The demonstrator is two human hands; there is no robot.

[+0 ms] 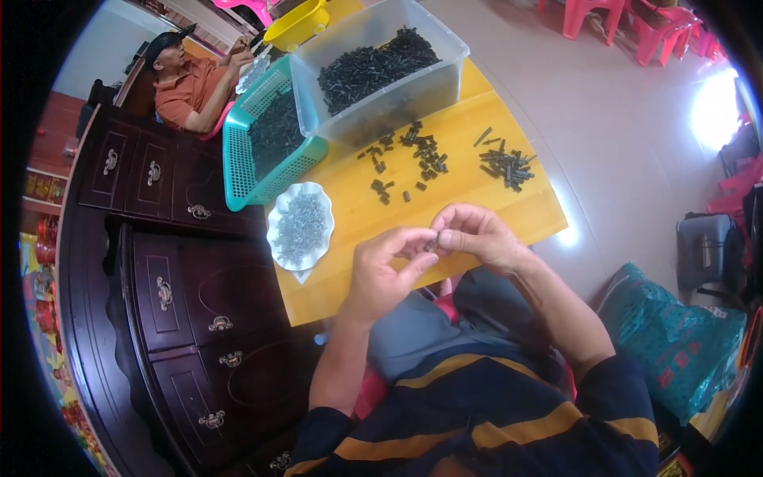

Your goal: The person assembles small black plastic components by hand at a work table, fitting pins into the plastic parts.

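My left hand (383, 269) and my right hand (477, 236) meet over the near edge of the yellow wooden table (469, 208), both pinching one small dark part (431, 243) between their fingertips. Just left of my left hand sits a white scalloped dish (300, 226) of small grey screws. Loose black parts (409, 163) lie scattered on the table beyond my hands, and a second small pile of black parts (506, 165) lies to the right.
A clear plastic tub (380, 67) of black parts and a teal basket (266, 139) stand at the table's far side, a yellow bowl (296, 25) behind them. Another person (191, 79) sits at far left. A dark wooden cabinet (175, 302) is left; a teal bag (675, 342) is right.
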